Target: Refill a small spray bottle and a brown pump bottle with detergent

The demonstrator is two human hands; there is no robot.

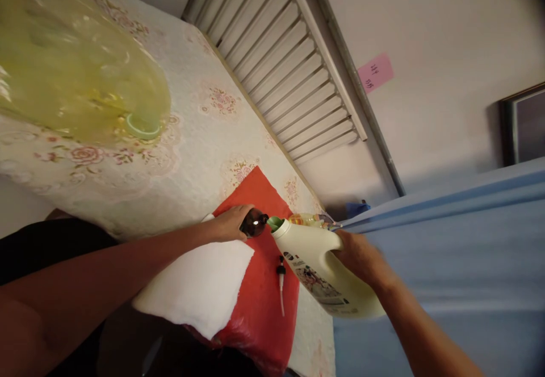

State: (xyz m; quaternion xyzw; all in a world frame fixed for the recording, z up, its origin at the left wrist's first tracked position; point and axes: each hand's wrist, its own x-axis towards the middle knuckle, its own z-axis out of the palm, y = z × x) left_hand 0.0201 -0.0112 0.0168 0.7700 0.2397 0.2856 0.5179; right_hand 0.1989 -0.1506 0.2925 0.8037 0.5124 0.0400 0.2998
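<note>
My left hand (pixel 232 223) is closed around a small dark brown bottle (pixel 254 223), its neck turned toward the jug. By its handle, my right hand (pixel 357 255) grips a large cream-coloured detergent jug (pixel 317 275) with a printed label. The jug is tilted, its uncapped green-lined mouth right at the brown bottle's neck. Whether liquid is flowing between them I cannot tell. On the red mat (pixel 268 303) below lies a black-and-white pump top (pixel 281 277) with its tube. Under my left forearm a folded white towel (pixel 200 286) rests partly on the mat.
A flower-patterned cloth (pixel 200 138) covers the table. At the left stands a big translucent yellow plastic container or bag (pixel 85 65). Behind the table edge is a white radiator (pixel 272 65). Blue fabric (pixel 447 263) hangs at the right. A clear bottle (pixel 304 220) lies behind the jug.
</note>
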